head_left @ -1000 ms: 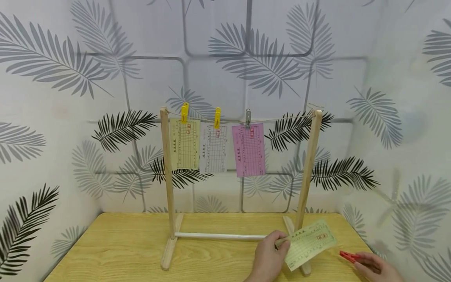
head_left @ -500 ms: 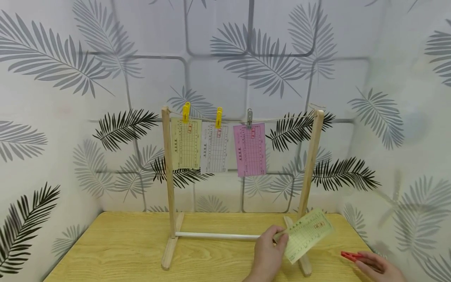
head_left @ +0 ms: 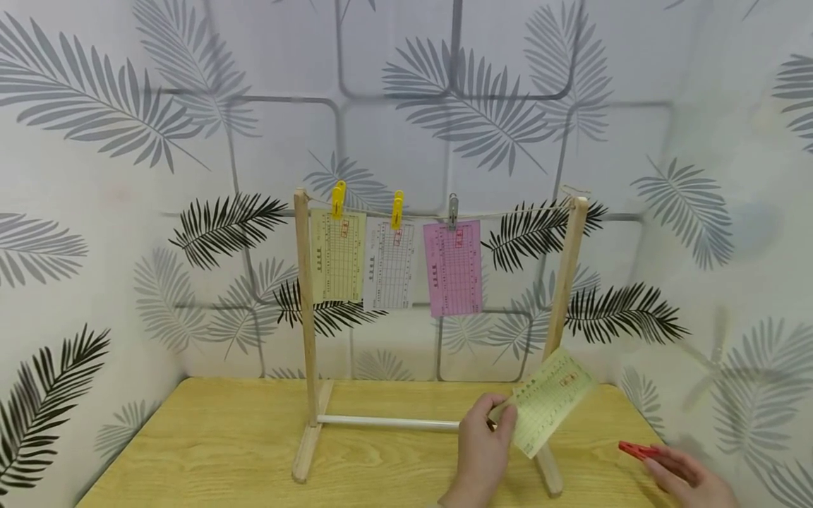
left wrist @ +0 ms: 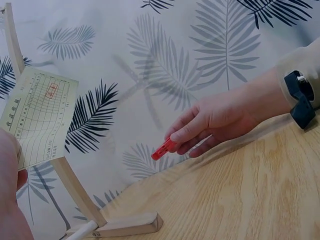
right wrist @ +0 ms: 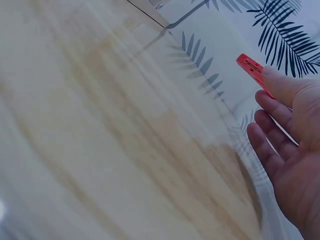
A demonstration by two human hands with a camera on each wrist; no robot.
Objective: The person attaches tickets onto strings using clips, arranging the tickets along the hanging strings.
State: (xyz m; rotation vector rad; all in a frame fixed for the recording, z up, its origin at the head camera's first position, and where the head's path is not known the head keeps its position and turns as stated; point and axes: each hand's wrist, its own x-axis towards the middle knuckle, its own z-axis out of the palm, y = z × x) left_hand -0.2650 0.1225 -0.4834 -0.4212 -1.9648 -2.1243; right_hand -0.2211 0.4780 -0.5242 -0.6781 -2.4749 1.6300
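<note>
In the head view the left hand (head_left: 485, 446) pinches a pale yellow-green printed receipt slip (head_left: 551, 402) by its left edge, in front of the rack's right post. The slip tilts up to the right. Over the table's right side, the right hand (head_left: 689, 477) holds a red clothespin (head_left: 637, 450) between thumb and fingers, its tip pointing left. The right wrist view also has the red clothespin (right wrist: 252, 69) at the fingertips. From the string (head_left: 492, 214) hang a yellow slip (head_left: 339, 261), a white slip (head_left: 389, 271) and a pink slip (head_left: 454, 271).
Two yellow clothespins (head_left: 396, 209) and a grey clothespin (head_left: 453, 212) clamp the hanging slips. A wooden rack with a left post (head_left: 306, 310), a right post (head_left: 568, 275) and a white crossbar (head_left: 387, 422) stands on the wooden table (head_left: 209, 444). Leaf-patterned walls enclose the back and sides.
The left hand has raised the receipt slip and tilted it more steeply. The right hand, still holding the red clothespin, has shifted slightly. The view has moved a little.
</note>
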